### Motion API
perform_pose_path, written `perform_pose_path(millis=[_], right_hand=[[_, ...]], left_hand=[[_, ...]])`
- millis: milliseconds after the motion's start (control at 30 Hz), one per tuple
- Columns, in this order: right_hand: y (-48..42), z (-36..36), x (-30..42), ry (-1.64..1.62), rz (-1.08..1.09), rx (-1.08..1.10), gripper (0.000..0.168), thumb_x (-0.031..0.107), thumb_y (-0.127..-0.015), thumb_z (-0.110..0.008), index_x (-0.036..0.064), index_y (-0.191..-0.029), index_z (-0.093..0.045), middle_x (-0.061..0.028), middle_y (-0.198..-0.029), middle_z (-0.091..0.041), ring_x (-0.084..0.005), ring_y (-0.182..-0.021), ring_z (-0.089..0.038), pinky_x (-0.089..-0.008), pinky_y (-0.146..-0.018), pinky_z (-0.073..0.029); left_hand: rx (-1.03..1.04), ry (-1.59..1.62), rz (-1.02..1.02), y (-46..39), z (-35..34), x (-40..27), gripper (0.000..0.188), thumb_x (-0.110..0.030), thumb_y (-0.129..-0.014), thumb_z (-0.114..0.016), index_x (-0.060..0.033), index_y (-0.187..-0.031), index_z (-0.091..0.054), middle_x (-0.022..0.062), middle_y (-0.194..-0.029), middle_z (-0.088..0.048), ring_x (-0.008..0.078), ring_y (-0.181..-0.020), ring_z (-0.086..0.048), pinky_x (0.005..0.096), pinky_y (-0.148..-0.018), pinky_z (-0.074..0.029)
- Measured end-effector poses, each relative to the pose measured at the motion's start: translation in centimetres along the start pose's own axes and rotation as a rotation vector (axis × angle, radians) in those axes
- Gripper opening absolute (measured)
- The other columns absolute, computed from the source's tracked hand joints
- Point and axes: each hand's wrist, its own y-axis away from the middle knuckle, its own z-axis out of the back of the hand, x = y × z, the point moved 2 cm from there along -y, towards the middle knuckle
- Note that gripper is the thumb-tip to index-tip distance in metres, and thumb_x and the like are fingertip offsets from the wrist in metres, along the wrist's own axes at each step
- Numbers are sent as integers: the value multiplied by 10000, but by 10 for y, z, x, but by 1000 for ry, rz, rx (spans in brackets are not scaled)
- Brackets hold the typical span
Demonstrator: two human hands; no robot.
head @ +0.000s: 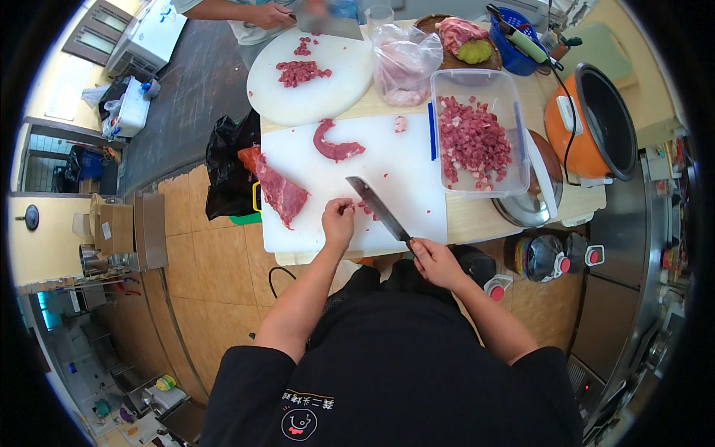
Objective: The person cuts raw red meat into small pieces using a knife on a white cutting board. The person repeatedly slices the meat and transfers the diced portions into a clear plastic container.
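My right hand (437, 261) is closed on the handle of a kitchen knife (380, 209), whose blade points up and left over a white rectangular cutting board (391, 145). My left hand (338, 223) rests on the board left of the blade, its fingertips pinched on a small piece of raw meat (350, 205). Small diced bits (366, 209) lie between hand and blade. A large slab of raw meat (279, 190) is at the board's left edge, and a curved strip of meat (335, 144) lies farther back. A pale piece (400, 124) sits near the back edge.
A clear plastic container (480, 131) of diced meat overlaps the board's right side. Behind are a round cutting board (341, 84), a plastic bag of meat (405, 67) and a co-worker's hand (271, 15) holding a cleaver (329, 25). An orange pot (567, 128) and metal lid (516, 209) stand right.
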Motion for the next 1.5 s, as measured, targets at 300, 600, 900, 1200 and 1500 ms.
perform_pose_path(millis=[300, 600, 900, 1200, 1500], right_hand=[[21, 18, -27, -214, -175, -208, 362, 370, -1026, -448, 48, -994, -610, 11, -584, -489, -78, -475, -447, -244, -453, -373], [38, 16, -50, -173, -155, -224, 386, 377, -1028, -438, 44, -904, -589, 6, -566, -487, -91, -471, -459, -260, -454, -379], [39, 24, -48, -113, -125, -207, 433, 422, -1011, -464, 27, -1044, -637, -6, -575, -513, -100, -475, -469, -271, -468, -395], [31, 40, -69, -130, -116, -134, 458, 446, -998, -478, 26, -1058, -651, -19, -578, -534, -116, -483, -492, -288, -483, -413], [24, 59, -60, 23, -56, -57, 468, 430, -1005, -468, 1, -1014, -654, -48, -610, -563, -145, -567, -544, -312, -562, -446]], left_hand=[[297, -621, -296, 2, -26, -65, 325, -55, -712, -671, 34, -1017, -601, 209, -1183, -511, 374, -1069, -500, 421, -927, -454], [575, -779, -464, 14, -43, -48, 118, -95, -755, -687, -37, -846, -640, 193, -958, -533, 380, -920, -543, 436, -791, -486], [490, -326, -17, -18, -25, -45, 180, -30, -705, -692, -30, -868, -616, 88, -830, -570, 180, -796, -612, 294, -729, -512], [595, -811, -554, 20, -58, -49, 163, -5, -764, -574, -50, -914, -620, 165, -891, -520, 345, -907, -542, 411, -776, -478], [309, -43, 182, -24, -33, -75, 177, 57, -747, -618, -46, -889, -591, 12, -779, -562, 96, -690, -545, 246, -616, -487]])
